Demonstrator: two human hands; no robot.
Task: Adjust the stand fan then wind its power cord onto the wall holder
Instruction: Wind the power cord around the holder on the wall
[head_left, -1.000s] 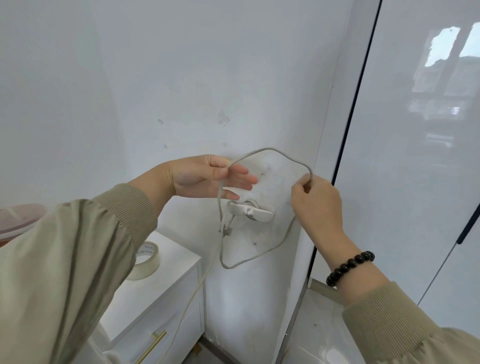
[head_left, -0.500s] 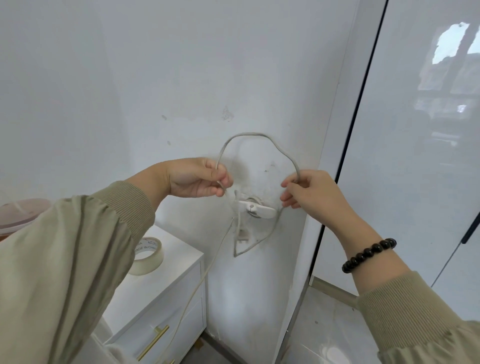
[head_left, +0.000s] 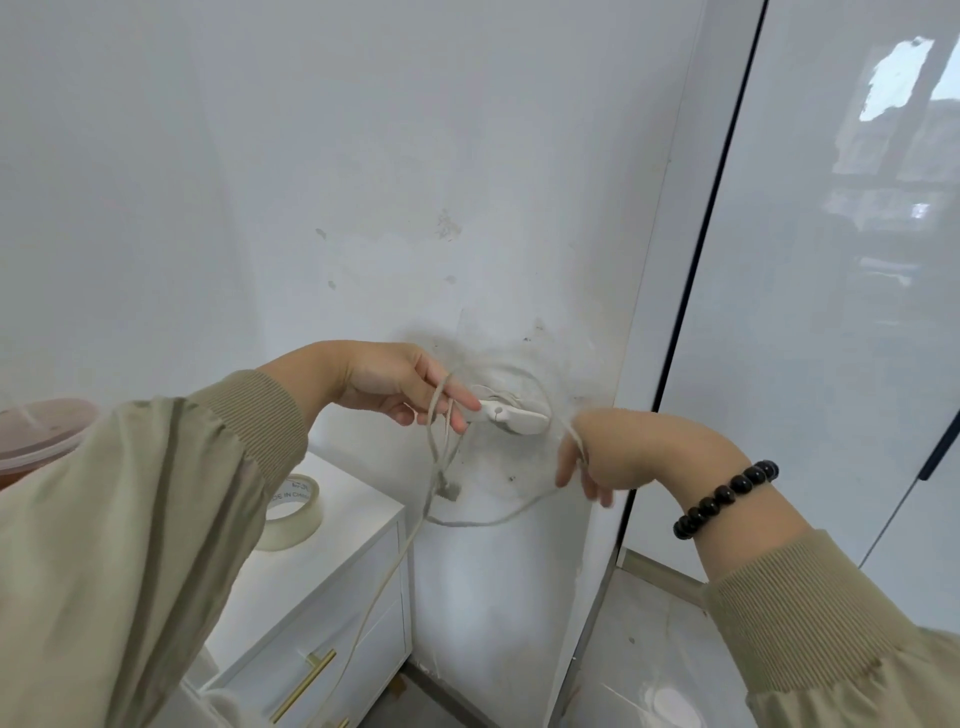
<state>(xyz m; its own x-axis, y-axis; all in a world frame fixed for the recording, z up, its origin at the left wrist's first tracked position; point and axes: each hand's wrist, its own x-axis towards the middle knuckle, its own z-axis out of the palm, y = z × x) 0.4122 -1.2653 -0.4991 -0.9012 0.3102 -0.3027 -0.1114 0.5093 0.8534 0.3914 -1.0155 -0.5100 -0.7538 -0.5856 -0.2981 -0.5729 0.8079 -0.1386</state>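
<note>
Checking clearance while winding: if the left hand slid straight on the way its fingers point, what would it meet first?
Probably the white wall holder, just beyond the fingertips of the left hand, with the power cord draped over them; depth is uncertain.

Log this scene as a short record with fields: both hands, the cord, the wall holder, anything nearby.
left hand: fingers extended, power cord draped over them
right hand: blurred, cord crosses its fingers, grip unclear
wall holder: between the hands
cord: slack loop hanging below holder
nearby: tape roll on white cabinet
</note>
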